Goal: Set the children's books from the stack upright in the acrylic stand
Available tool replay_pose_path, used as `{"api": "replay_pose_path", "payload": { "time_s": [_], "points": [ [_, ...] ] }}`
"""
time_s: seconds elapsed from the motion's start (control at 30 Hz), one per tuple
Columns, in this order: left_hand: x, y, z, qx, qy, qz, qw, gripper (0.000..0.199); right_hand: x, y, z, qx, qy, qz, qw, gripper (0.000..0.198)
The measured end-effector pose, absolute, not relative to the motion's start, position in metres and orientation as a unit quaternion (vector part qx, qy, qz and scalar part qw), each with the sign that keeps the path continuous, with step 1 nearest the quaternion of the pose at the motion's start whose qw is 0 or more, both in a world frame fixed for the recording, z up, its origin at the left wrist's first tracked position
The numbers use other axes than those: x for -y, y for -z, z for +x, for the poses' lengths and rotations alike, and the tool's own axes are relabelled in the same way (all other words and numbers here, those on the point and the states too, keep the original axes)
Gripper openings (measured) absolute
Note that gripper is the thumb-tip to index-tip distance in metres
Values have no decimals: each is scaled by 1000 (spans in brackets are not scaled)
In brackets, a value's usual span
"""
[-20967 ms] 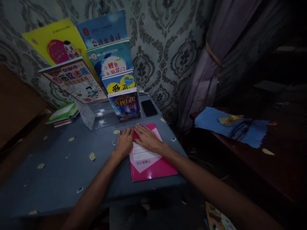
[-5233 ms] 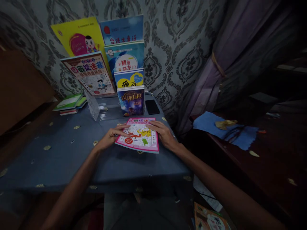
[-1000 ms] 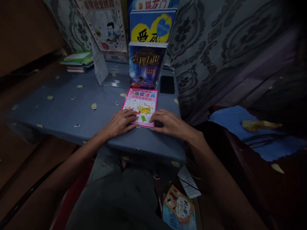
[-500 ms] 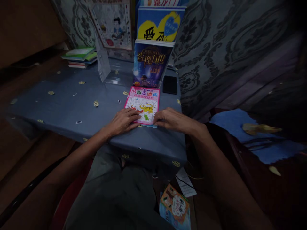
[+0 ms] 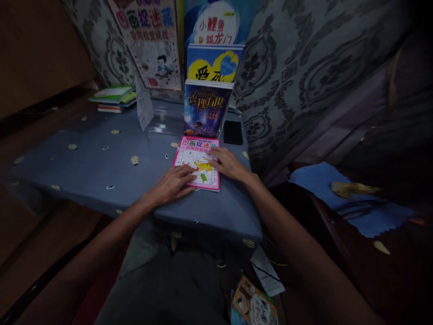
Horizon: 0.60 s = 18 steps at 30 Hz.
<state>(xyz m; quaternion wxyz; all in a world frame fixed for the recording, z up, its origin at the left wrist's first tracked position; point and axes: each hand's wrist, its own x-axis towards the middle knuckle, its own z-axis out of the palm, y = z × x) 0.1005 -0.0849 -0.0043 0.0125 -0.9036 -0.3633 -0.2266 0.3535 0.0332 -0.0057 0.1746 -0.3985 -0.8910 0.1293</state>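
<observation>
A pink-bordered picture book [image 5: 203, 178] lies closed on the table in front of me, its cover showing a fox, a yellow tiger and a green figure. My left hand [image 5: 174, 183] rests on its lower left side, fingers stretched over the cover. Across the right side of the same cover lies my right hand [image 5: 228, 163], its fingers extended flat near the title. Just beyond the book's top edge, a dark blue book [image 5: 206, 108] leans upright in a clear stand.
Behind stand a blue and yellow book [image 5: 211, 63] and a framed picture cover [image 5: 154, 56]. A dark phone-like slab [image 5: 233, 132] lies right of the stand. Several stacked books [image 5: 113, 98] sit at the back left. Below the table are an orange book [image 5: 252, 302] and a blue cloth [image 5: 318, 185].
My right hand has moved from the book's lower right corner up onto its cover, with fingers now spread flat. The left hand stays put. The view has tilted upward.
</observation>
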Motion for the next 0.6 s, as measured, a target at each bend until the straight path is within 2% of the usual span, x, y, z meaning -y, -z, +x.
{"api": "replay_pose_path", "payload": {
  "time_s": [0.13, 0.3, 0.47, 0.6],
  "points": [
    [86, 4, 101, 368, 219, -904, 15, 35, -58, 12, 342, 878, -106, -447, 132, 53],
    [88, -2, 101, 381, 212, -900, 17, 33, -56, 1, 343, 883, -79, -448, 113, 56],
    [90, -6, 79, 422, 215, -880, 10, 33, -9, -21, 345, 884, -41, -461, 67, 59],
    [82, -8, 51, 486, 215, -846, 49, 36, 45, -38, 344, 893, -52, -440, 74, 57]
  ]
}}
